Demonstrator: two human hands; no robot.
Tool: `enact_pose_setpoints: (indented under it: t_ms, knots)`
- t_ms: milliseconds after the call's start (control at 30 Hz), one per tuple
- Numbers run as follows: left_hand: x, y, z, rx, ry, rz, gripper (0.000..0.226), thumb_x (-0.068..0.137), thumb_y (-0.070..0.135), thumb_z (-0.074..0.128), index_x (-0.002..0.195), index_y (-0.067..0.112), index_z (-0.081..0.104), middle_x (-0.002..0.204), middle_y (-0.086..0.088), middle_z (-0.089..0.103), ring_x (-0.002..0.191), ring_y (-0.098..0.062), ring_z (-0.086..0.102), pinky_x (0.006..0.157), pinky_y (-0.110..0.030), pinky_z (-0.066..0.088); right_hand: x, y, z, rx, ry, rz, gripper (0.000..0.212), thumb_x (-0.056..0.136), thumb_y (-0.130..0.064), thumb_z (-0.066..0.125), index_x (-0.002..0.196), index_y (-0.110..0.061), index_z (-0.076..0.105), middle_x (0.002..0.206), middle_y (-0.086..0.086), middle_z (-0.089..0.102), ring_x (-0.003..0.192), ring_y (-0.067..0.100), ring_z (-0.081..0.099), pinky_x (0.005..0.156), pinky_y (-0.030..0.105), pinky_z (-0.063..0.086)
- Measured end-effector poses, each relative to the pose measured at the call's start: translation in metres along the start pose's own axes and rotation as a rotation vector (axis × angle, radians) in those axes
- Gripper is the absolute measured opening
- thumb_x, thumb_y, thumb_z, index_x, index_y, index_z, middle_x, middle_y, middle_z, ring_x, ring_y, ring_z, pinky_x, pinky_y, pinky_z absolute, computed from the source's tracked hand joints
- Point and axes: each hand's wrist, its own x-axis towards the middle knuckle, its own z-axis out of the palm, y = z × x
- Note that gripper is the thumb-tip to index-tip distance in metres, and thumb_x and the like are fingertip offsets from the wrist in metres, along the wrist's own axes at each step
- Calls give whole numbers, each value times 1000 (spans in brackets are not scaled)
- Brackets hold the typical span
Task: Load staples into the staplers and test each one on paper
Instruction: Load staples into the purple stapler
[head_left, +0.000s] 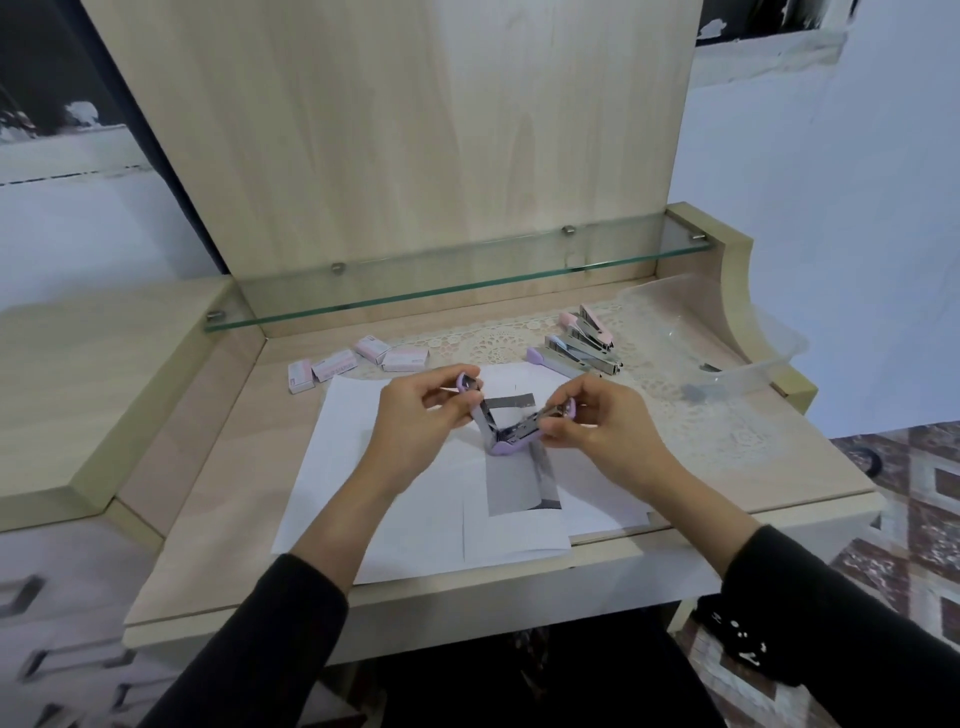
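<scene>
Pale wood makes up the bench (218, 467) I am looking down on, with a glass shelf (467, 280) across its back. White paper sheets (363, 467) lie spread over the middle of it, one carrying a grey printed patch. Behind them to my right, on a lace mat (675, 415), sits a cluster of spare staplers (582, 343) in pink, blue and lilac (packed too tight for me to count them). Behind to my left, four small staple boxes (358, 361) rest near one another.

My left hand (415, 421) pinches the raised top arm of the lilac stapler (511, 426), which is swung wide open in a V just above the paper. My right hand (602, 426) grips the other arm near its tip. Both hands are closed on it, one at each end, with the hinge low between them.
</scene>
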Motion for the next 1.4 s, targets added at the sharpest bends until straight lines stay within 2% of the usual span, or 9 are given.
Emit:
enact_pose_setpoints:
  t_ms: [133, 233, 300, 533, 767, 867, 1067, 1200, 1400]
  knots:
    - [5, -8, -8, -81, 27, -55, 24, 85, -2, 57, 104, 11, 62, 95, -2, 67, 85, -14, 64, 77, -21, 55, 5, 3, -6, -145, -6, 8, 24, 69, 4, 72, 69, -16, 59, 69, -2, 64, 67, 27, 63, 69, 33, 53]
    - [0, -13, -15, -103, 8, -60, 19, 85, -2, 57, 96, 11, 64, 94, -1, 67, 86, -14, 64, 79, -20, 55, 3, 9, -14, -248, -29, 66, 28, 70, 2, 69, 67, -24, 60, 74, -2, 66, 66, 17, 57, 59, 15, 42]
    - [-3, -17, -21, -75, -11, -56, 21, 83, -2, 59, 92, 16, 65, 94, 1, 67, 85, -12, 64, 81, -20, 54, 3, 11, -18, -311, -22, 62, 30, 70, 2, 68, 65, -27, 60, 74, 3, 65, 64, 15, 54, 57, 12, 39]
    - [-13, -29, -45, 358, -104, 5, 21, 80, 4, 66, 88, 23, 66, 91, 7, 67, 82, -5, 59, 71, -6, 45, 9, 12, -27, -606, -88, -70, 13, 72, -6, 71, 80, -16, 73, 75, -8, 62, 63, 11, 51, 59, 9, 35]
    - [4, -15, -51, 711, -216, 192, 5, 75, 33, 73, 75, 32, 68, 89, 15, 66, 92, -6, 57, 85, -25, 39, 14, 16, -20, -563, -89, -119, 14, 72, -8, 73, 82, -17, 75, 81, -4, 60, 62, 9, 46, 62, 17, 37]
    - [11, -9, -30, 793, -362, 308, 36, 69, 57, 58, 92, 32, 69, 99, 15, 66, 98, -7, 55, 88, -22, 39, 13, 21, -18, -513, -52, -101, 14, 71, -7, 73, 82, -16, 75, 80, -5, 60, 62, 10, 47, 62, 17, 37]
    - [19, -18, 6, 999, -632, 468, 44, 83, 37, 63, 125, 35, 52, 117, 11, 58, 100, -7, 44, 84, -18, 34, 11, 27, -16, -479, 11, -94, 17, 71, -9, 74, 86, -14, 74, 76, -7, 60, 62, 13, 47, 63, 20, 37]
    - [20, -29, 13, 926, -637, 494, 41, 87, 26, 60, 127, 33, 52, 107, 4, 56, 89, -2, 38, 74, -4, 29, 11, 28, -17, -488, 2, -128, 10, 70, -11, 75, 79, -16, 74, 68, -14, 56, 61, 9, 46, 62, 21, 36]
    - [21, -35, 13, 880, -595, 574, 34, 83, 21, 60, 117, 19, 62, 93, -4, 61, 81, -6, 43, 74, -2, 29, 12, 28, -18, -521, -4, -162, 7, 70, -16, 76, 77, -16, 74, 67, -20, 52, 67, 14, 49, 70, 27, 38]
